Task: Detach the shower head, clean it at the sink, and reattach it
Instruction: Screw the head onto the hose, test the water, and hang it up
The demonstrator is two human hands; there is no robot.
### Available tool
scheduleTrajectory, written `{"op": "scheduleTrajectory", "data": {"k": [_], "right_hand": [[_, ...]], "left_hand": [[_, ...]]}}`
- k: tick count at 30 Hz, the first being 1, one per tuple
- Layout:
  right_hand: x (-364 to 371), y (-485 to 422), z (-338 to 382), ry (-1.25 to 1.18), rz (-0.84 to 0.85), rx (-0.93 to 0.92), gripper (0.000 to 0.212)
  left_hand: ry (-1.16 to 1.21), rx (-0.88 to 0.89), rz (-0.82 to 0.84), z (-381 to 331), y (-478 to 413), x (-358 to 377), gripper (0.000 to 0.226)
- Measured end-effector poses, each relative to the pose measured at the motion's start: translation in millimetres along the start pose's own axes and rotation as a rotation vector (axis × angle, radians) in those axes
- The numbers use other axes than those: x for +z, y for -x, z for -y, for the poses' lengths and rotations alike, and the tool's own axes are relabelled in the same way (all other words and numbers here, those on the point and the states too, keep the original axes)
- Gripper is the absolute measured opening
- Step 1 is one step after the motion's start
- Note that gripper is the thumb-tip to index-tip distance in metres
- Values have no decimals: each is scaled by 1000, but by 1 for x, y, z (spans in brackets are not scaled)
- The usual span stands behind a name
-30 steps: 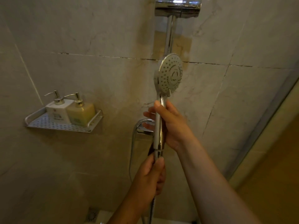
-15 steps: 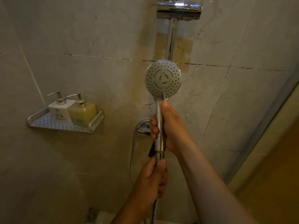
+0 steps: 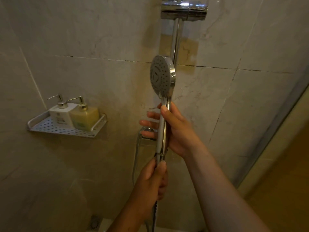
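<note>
I hold a chrome shower head [image 3: 161, 76] upright in front of the tiled wall, its round spray face turned to the left. My right hand [image 3: 175, 131] grips the handle, thumb up along it and fingers loosely spread behind. Below it, my left hand [image 3: 154, 180] grips the hose nut at the base of the handle. The metal hose [image 3: 154, 215] hangs down from there and loops up the wall to the left. The handle joins the hose just above my left thumb.
A chrome rail [image 3: 175, 41] with a bracket [image 3: 184, 9] rises behind the shower head. On the left wall a perforated metal shelf [image 3: 55, 128] carries a white pump bottle [image 3: 61, 114] and a yellow pump bottle [image 3: 85, 117]. A floor drain [image 3: 94, 223] lies below. A glass door edge runs down the right.
The shower head has rotated about its handle: its face pointed right, then straight at me, and now points left. My right fingers have loosened and spread. My left hand stays on the hose nut.
</note>
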State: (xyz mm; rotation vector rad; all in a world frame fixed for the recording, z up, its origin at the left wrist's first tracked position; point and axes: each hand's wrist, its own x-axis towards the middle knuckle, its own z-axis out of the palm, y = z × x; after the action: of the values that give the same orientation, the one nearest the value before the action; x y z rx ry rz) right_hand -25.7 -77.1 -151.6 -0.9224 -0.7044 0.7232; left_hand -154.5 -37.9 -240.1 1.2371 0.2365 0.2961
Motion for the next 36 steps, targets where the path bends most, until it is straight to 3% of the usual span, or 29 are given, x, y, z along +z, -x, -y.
{"op": "scheduleTrajectory", "data": {"k": [4,9,15,20,29,33,36], "right_hand": [[1,0,-4,53,-36,-14,22],[1,-2,-4,-43,-47,86,53],[0,1,2,98,-35,19,33],[6,-3,-4,-32,-110,-46,24],[6,-4,-14,186,-159,-77,24],[11,-7,-11,-14,-225,67,44],[9,-7,-6,-129,-153,100,44]], "left_hand": [[4,2,26,3,0,3,33],[-5,-8,38,5,0,3,30],[-6,16,41,2,-3,1,32],[-13,34,42,0,-5,1,31],[-3,-10,17,0,-2,3,33],[-4,15,8,-4,-2,0,38],[-12,40,6,-6,-1,-1,38]]}}
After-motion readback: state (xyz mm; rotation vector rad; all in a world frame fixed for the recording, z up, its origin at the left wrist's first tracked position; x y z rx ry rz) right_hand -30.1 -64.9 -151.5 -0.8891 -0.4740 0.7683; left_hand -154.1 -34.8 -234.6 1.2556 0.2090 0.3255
